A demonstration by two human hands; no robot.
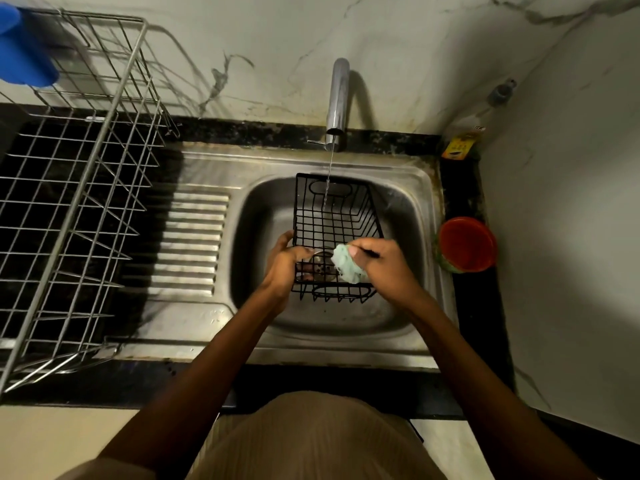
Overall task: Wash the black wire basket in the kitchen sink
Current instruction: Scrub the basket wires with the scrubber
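The black wire basket (332,220) stands in the steel sink (398,317), its far end under a thin stream of water from the tap (337,98). My left hand (285,263) grips the basket's near left rim, fingers curled over the wire. My right hand (379,263) holds a pale green scrub sponge (346,263) against the basket's near right rim. The sink's drain shows through the basket's floor between my hands.
A steel wire dish rack (79,202) stands on the dark counter to the left, with a blue cup (24,46) at its far corner. The ribbed drainboard (194,244) lies between rack and bowl. A red tub (467,244) and a yellow-labelled bottle (460,143) sit on the right ledge.
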